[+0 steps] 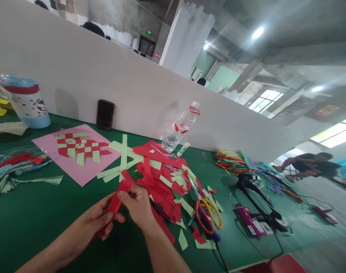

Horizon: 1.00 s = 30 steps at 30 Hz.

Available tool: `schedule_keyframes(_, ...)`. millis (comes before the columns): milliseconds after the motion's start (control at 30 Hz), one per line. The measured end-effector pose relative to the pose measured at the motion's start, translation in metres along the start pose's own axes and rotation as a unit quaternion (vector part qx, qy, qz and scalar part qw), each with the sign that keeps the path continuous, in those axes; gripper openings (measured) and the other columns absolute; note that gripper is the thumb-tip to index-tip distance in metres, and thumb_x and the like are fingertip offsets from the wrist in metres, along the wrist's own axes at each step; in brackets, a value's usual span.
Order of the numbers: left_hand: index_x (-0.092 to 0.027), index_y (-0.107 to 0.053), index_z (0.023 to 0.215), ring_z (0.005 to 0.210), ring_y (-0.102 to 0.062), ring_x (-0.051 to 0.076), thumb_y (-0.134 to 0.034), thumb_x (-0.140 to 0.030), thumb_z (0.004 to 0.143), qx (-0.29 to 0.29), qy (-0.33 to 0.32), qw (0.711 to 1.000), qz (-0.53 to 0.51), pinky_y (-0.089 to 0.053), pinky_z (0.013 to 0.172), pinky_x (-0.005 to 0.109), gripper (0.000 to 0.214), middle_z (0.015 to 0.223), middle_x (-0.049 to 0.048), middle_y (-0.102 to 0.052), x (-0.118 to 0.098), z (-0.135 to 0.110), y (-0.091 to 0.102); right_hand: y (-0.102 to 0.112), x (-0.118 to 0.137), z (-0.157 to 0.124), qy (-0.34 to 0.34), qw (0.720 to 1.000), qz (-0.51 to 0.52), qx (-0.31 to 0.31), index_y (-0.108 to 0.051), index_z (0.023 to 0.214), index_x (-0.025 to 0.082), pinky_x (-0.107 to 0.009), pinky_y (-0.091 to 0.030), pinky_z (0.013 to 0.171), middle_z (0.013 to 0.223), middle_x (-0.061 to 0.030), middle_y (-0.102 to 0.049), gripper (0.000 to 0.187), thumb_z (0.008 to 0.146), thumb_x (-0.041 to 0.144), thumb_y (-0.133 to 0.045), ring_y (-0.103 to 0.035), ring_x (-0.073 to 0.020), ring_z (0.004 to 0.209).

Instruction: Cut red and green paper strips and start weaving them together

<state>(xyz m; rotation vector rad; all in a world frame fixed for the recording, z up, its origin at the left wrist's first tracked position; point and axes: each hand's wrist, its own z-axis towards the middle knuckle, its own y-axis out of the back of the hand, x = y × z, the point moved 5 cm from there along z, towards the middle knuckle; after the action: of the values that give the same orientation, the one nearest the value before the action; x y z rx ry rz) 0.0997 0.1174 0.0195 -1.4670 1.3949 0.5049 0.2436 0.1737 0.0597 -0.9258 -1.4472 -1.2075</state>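
Note:
A red paper strip (116,203) runs between my two hands above the green table. My left hand (100,216) pinches its lower end with thumb and fingers. Higher up, the thumb and fingers of my right hand (137,204) grip the same strip. Just beyond lie pale green paper strips (123,153), some crossing each other. Red and green paper scraps (164,185) are heaped to the right of my hands. On a pink sheet (82,176) at the left rests a woven red-and-green paper piece (79,146).
Scissors (208,214) with red and yellow handles lie on the scraps. A water bottle (180,129), glue stick (183,149), phone (105,114) and cup (27,102) stand near the partition. At right are a black headband-like device (258,201), a purple box (251,222) and colourful sticks (232,162).

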Motion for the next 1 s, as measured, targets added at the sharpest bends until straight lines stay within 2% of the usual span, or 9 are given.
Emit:
schedule_keyframes(67,-0.024,-0.053,0.147,0.062,-0.050,0.012,-0.082,-0.066,0.080,-0.017,-0.008,1.000,0.000,-0.043,0.059,0.029,0.084,0.097,0.0044,-0.077,-0.004,0.001,0.003,0.023,0.005,0.005,0.022,0.997,-0.050,-0.052,-0.071,0.093,0.018,-0.028,-0.055,0.064,0.075,-0.0032,-0.068,0.048,0.102,0.060,-0.051,-0.065,-0.0176,0.067)
schedule_keyframes(167,-0.021,-0.069,0.125,0.064,-0.049,0.013,-0.082,-0.069,0.078,-0.056,-0.018,0.998,-0.016,-0.044,0.061,0.028,0.068,0.078,-0.0004,-0.071,-0.013,0.000,0.009,0.049,0.018,0.022,0.058,0.984,-0.146,-0.078,-0.070,0.121,0.018,-0.035,-0.060,0.086,0.112,-0.0119,-0.075,0.044,0.110,0.046,-0.039,-0.072,-0.0235,0.098)
schedule_keyframes(267,-0.021,-0.073,0.115,0.067,-0.050,0.013,-0.087,-0.070,0.072,-0.071,-0.029,0.997,-0.033,-0.046,0.064,0.028,0.066,0.073,-0.0033,-0.065,-0.018,0.000,0.013,0.047,0.024,0.053,0.091,0.959,-0.266,-0.015,-0.071,0.129,0.022,-0.042,-0.048,0.116,0.138,-0.0115,-0.070,0.034,0.107,0.029,-0.047,-0.062,-0.0267,0.132)
schedule_keyframes(367,-0.021,-0.074,0.112,0.069,-0.052,0.014,-0.087,-0.070,0.071,-0.076,-0.027,0.996,-0.034,-0.048,0.065,0.027,0.065,0.076,-0.0021,-0.067,-0.014,0.002,0.017,0.024,0.014,0.089,0.087,0.918,-0.377,0.086,-0.070,0.137,0.023,-0.045,-0.033,0.129,0.155,-0.0092,-0.061,0.037,0.104,0.020,-0.054,-0.046,-0.0263,0.152)
schedule_keyframes(467,-0.023,-0.072,0.119,0.070,-0.056,0.014,-0.088,-0.068,0.071,-0.081,-0.028,0.995,-0.046,-0.051,0.067,0.029,0.068,0.090,0.0018,-0.076,-0.010,0.004,0.018,0.009,-0.001,0.117,0.066,0.874,-0.458,0.151,-0.064,0.147,0.026,-0.056,-0.025,0.132,0.167,-0.0066,-0.049,0.041,0.108,0.028,-0.055,-0.030,-0.0304,0.162)
schedule_keyframes(600,-0.023,-0.068,0.124,0.071,-0.058,0.015,-0.093,-0.068,0.063,-0.086,-0.027,0.994,-0.054,-0.053,0.069,0.031,0.080,0.103,0.0064,-0.080,-0.013,0.002,0.015,0.019,-0.016,0.132,0.043,0.840,-0.511,0.177,-0.054,0.158,0.029,-0.064,-0.027,0.129,0.172,-0.0065,-0.042,0.048,0.112,0.040,-0.047,-0.031,-0.0348,0.161)
schedule_keyframes(800,-0.025,-0.060,0.137,0.071,-0.059,0.015,-0.088,-0.062,0.075,-0.100,-0.045,0.993,-0.053,-0.052,0.068,0.031,0.077,0.108,0.0074,-0.081,-0.015,0.001,0.017,0.059,-0.035,0.132,0.059,0.826,-0.537,0.159,-0.043,0.165,0.035,-0.059,-0.022,0.132,0.175,-0.0001,-0.034,0.050,0.115,0.038,-0.042,-0.024,-0.0309,0.164)
schedule_keyframes(900,-0.025,-0.062,0.136,0.071,-0.059,0.016,-0.088,-0.062,0.075,-0.081,-0.034,0.995,-0.046,-0.053,0.068,0.032,0.076,0.109,0.0078,-0.081,-0.012,0.004,0.017,0.072,-0.041,0.130,0.070,0.824,-0.542,0.152,-0.046,0.163,0.037,-0.057,-0.022,0.133,0.174,0.0016,-0.036,0.049,0.114,0.035,-0.043,-0.027,-0.0297,0.163)
schedule_keyframes(1000,-0.026,-0.064,0.132,0.071,-0.059,0.016,-0.087,-0.062,0.076,-0.099,-0.048,0.993,-0.046,-0.052,0.067,0.032,0.071,0.102,0.0056,-0.080,-0.013,0.004,0.016,0.085,-0.042,0.127,0.078,0.824,-0.543,0.143,-0.051,0.160,0.038,-0.056,-0.026,0.132,0.172,0.0009,-0.040,0.048,0.113,0.032,-0.046,-0.030,-0.0295,0.162)
